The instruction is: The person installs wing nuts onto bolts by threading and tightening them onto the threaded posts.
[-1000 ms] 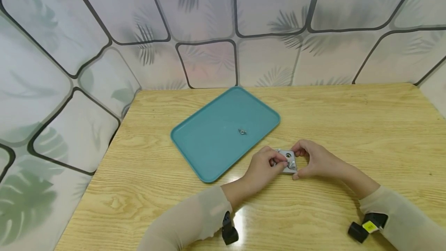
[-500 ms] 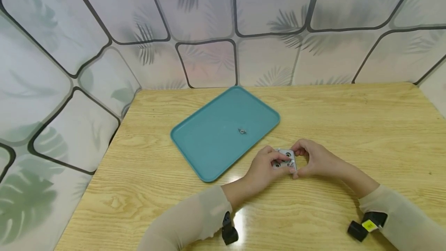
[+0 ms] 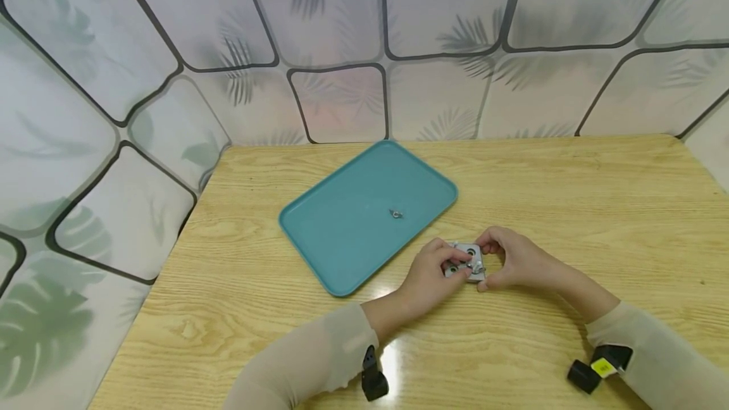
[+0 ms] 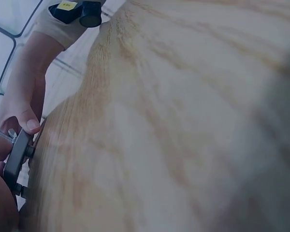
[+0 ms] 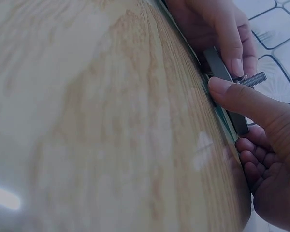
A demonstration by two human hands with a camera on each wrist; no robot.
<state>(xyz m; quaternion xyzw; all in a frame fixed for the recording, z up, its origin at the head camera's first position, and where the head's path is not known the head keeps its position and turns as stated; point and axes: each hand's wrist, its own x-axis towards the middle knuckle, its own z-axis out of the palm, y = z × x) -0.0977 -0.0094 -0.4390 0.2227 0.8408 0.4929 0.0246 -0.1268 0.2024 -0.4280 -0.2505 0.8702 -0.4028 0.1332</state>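
Thumb (image 3: pixel 460 275) of the left hand (image 3: pixel 428 272) has drawn back, pinching the silver metal wing nut (image 3: pixel 476 266), seemingly mid-turn; the right hand (image 3: pixel 512 259) grips the flat grey metal plate (image 4: pixel 17 157) at three o'clock.

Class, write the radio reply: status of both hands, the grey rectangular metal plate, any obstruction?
Left hand at silver metal wing nut; right hand gripping plate. Threaded metal bolt projecting from plate. Teal rectangular tray apart, nothing seen blocking.

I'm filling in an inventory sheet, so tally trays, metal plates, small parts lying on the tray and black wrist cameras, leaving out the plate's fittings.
Teal tray: 1
Metal plate: 1
Small metal part on the tray: 1
Black wrist cameras: 2
Total: 5
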